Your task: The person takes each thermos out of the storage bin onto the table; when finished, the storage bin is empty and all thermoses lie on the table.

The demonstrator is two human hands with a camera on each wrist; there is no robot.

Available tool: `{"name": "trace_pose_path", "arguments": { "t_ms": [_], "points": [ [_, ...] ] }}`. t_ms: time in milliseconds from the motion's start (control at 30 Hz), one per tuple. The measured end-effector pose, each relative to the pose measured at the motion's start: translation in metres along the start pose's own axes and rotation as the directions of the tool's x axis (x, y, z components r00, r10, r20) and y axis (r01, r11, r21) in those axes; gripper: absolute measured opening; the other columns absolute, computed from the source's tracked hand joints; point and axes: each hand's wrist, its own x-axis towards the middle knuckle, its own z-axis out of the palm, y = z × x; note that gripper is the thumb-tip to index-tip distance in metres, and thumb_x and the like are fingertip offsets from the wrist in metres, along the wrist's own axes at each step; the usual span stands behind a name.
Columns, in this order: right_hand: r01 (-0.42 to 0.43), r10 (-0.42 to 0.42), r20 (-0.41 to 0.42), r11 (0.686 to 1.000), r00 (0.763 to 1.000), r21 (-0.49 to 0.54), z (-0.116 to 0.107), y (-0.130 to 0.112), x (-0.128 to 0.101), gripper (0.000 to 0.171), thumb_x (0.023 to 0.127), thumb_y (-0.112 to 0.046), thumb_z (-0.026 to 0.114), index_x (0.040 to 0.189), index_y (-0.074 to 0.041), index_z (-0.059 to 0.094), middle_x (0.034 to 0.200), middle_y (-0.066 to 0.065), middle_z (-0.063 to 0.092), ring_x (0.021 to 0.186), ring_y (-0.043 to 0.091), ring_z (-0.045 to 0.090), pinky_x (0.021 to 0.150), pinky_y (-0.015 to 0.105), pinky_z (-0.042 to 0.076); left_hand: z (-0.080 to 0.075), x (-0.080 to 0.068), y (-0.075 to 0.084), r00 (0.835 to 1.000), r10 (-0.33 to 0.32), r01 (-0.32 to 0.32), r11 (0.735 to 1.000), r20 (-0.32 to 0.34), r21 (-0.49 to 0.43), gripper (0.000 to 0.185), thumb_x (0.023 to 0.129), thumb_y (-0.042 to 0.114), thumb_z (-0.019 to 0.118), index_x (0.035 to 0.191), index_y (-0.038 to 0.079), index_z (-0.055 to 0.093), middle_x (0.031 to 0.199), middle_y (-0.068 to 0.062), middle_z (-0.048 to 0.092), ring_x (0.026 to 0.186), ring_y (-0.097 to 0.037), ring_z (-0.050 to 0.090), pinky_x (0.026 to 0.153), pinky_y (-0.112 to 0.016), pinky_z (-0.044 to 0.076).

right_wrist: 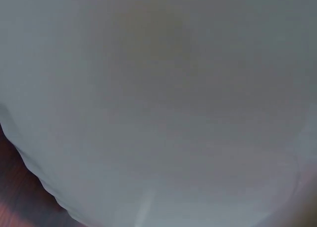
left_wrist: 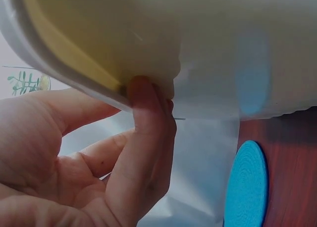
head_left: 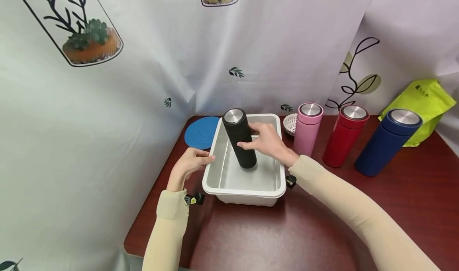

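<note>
In the head view a black thermos (head_left: 241, 141) with a silver-topped lid stands inside a white plastic tub (head_left: 247, 192), its top leaning left. My right hand (head_left: 267, 141) reaches over the tub's right rim and grips the thermos, thumb on the near side and fingers partly hidden behind it. At the left rim, my left hand (head_left: 191, 161) pinches the tub's edge. The left wrist view shows that thumb and the fingers (left_wrist: 148, 113) on either side of the rim. The tub's pale outer wall (right_wrist: 163, 113) fills most of the right wrist view, which hides the right hand.
Right of the tub stand a pink thermos (head_left: 308, 129), a red thermos (head_left: 345, 135) and a blue thermos (head_left: 387, 141). Behind them are a white woven basket (head_left: 289, 124) and a lime-green bag (head_left: 426, 103). A blue round mat (head_left: 201, 133) lies behind the left hand on the dark red table (head_left: 287, 239).
</note>
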Motion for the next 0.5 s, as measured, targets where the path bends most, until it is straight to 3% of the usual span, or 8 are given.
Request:
{"name": "trace_pose_path", "arguments": {
  "t_ms": [233,500],
  "points": [
    [0.030,-0.029,-0.045,0.999,0.999,0.026,-0.010,-0.005,-0.004,0.046,0.073,-0.034,0.085,0.114,-0.017,0.072,0.099,-0.003,0.075,0.091,0.015,0.071,0.082,0.038,0.058,0.000,0.000,0.001,1.000,-0.002,0.002,1.000,-0.006,0.018,0.040,0.093,0.016,0.068,0.123,-0.010,0.062,0.122,-0.025,0.063,0.098,-0.029,0.068,0.090,-0.046,0.056],
    [0.011,-0.005,-0.102,0.999,0.995,0.052,-0.027,-0.011,-0.007,0.036,0.072,-0.031,0.087,0.103,-0.018,0.074,0.093,-0.006,0.074,0.085,0.011,0.072,0.079,0.030,0.057,0.001,0.002,0.000,1.000,-0.003,0.003,1.000,-0.006,0.012,0.039,0.093,0.016,0.067,0.121,-0.010,0.063,0.121,-0.025,0.063,0.099,-0.028,0.068,0.090,-0.047,0.056]
  ]
}}
